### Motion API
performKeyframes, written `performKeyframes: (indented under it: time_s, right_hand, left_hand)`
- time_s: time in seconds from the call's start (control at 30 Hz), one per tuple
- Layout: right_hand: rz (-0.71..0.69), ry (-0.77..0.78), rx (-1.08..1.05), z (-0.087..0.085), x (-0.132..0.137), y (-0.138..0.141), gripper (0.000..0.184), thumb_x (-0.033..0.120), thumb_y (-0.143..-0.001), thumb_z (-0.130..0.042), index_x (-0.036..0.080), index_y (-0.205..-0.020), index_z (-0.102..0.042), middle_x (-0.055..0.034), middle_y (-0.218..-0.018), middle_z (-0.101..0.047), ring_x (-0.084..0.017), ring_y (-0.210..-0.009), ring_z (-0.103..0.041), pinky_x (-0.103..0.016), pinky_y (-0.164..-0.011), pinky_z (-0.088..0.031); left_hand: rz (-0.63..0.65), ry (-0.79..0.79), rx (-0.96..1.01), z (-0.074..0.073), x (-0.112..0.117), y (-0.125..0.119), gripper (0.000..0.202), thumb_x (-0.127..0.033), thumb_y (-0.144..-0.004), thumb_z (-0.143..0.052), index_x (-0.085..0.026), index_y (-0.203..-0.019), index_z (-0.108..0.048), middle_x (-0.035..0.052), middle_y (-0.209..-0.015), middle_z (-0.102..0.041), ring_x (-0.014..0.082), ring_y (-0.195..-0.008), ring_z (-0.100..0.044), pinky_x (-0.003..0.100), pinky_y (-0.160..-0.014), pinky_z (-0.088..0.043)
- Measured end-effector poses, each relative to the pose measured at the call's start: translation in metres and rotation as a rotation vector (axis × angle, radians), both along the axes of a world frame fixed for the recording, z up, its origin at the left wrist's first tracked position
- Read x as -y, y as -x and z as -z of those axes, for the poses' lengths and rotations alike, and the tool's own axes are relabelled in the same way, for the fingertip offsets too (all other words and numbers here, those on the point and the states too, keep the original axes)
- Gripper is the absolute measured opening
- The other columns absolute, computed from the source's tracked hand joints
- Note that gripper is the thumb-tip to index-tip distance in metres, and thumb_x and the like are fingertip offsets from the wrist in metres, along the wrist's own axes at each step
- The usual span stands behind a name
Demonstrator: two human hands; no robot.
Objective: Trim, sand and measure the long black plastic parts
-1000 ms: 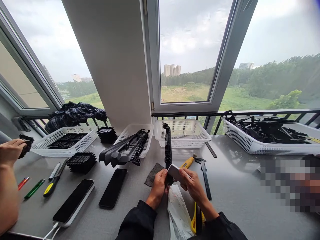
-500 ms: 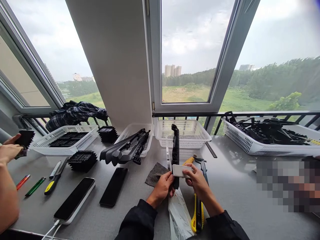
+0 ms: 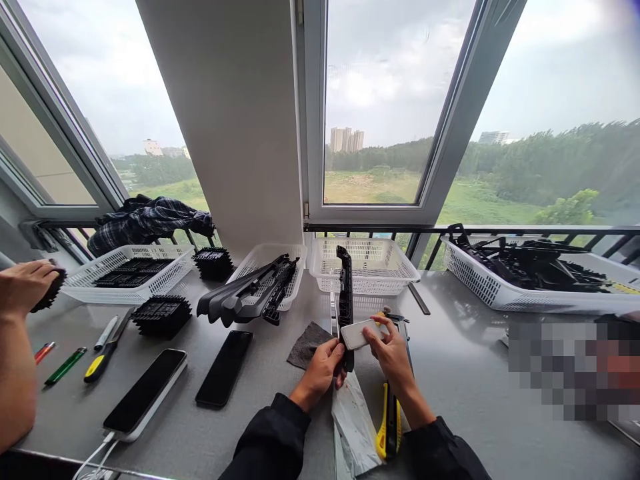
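Observation:
My left hand (image 3: 323, 368) is closed around the lower end of a long black plastic part (image 3: 345, 287), which stands roughly upright in front of me. My right hand (image 3: 393, 353) grips a flat white rectangular block with rounded corners (image 3: 356, 335). The block's left end overlaps the black part; whether they touch I cannot tell. Below my hands lies a crumpled white plastic bag (image 3: 353, 420), beside a yellow and black utility knife (image 3: 389, 423). A dark grey cloth (image 3: 304, 345) lies left of the part. Behind my right hand is a caliper (image 3: 404, 330), partly hidden.
White baskets line the window: one with black grids (image 3: 80, 293), one with long black parts (image 3: 302, 260), one behind my part (image 3: 390, 285), one with mixed black pieces (image 3: 480, 293). Two phones (image 3: 225, 368) lie left. A co-worker's hand (image 3: 25, 287) holds black pieces. Pixelated area at right.
The white block has tilted, its right end now higher, and my right hand has turned with it. My left hand keeps its grip. At far left, the co-worker's hand has shifted over the black piece.

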State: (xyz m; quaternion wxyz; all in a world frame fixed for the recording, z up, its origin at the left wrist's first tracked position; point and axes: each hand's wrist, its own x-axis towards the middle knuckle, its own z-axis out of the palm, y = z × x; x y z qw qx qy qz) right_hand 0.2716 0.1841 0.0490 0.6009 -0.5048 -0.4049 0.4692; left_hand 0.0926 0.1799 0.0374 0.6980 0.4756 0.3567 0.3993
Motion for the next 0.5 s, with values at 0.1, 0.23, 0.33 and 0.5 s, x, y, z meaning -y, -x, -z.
performKeyframes:
  time_s: [0.1, 0.23, 0.33, 0.5]
  right_hand:
    - [-0.028, -0.008, 0.014, 0.002, 0.002, 0.008, 0.074, 0.072, -0.073, -0.086, 0.021, -0.119, -0.06, 0.0113, -0.058, -0.047, -0.01, -0.045, -0.034, -0.023, -0.045, -0.021]
    - [-0.056, -0.025, 0.031, 0.001, 0.004, 0.012, 0.071, 0.07, -0.074, -0.087, 0.021, -0.118, -0.061, 0.0061, -0.063, -0.058, -0.012, -0.049, -0.043, -0.024, -0.047, -0.028]
    - [-0.05, -0.041, 0.054, 0.0, 0.005, 0.007, 0.067, 0.074, -0.075, -0.084, 0.024, -0.112, -0.06, 0.0014, -0.069, -0.065, -0.016, -0.052, -0.051, -0.027, -0.049, -0.036]
    - [-0.05, -0.072, 0.139, 0.002, 0.008, 0.012, 0.062, 0.077, -0.082, -0.077, 0.025, -0.111, -0.061, 0.0005, -0.068, -0.064, -0.019, -0.053, -0.055, -0.029, -0.049, -0.041]
  left_hand:
    - [0.004, 0.015, 0.01, 0.003, 0.002, -0.003, 0.071, -0.085, -0.077, -0.079, -0.019, -0.098, -0.065, -0.0049, -0.058, -0.061, 0.0083, -0.036, -0.045, 0.024, -0.041, -0.031]
    - [0.037, 0.039, 0.021, 0.007, 0.005, -0.007, 0.076, -0.089, -0.072, -0.079, -0.019, -0.098, -0.066, -0.0018, -0.058, -0.064, 0.0106, -0.037, -0.048, 0.025, -0.041, -0.036]
    - [0.102, 0.047, 0.031, 0.007, 0.007, -0.009, 0.078, -0.091, -0.072, -0.078, -0.017, -0.096, -0.068, 0.0028, -0.059, -0.067, 0.0135, -0.036, -0.052, 0.026, -0.04, -0.038]
    - [0.1, 0.02, 0.051, 0.006, 0.008, -0.011, 0.078, -0.087, -0.076, -0.077, -0.014, -0.102, -0.075, 0.0048, -0.062, -0.067, 0.0125, -0.037, -0.051, 0.026, -0.04, -0.038]
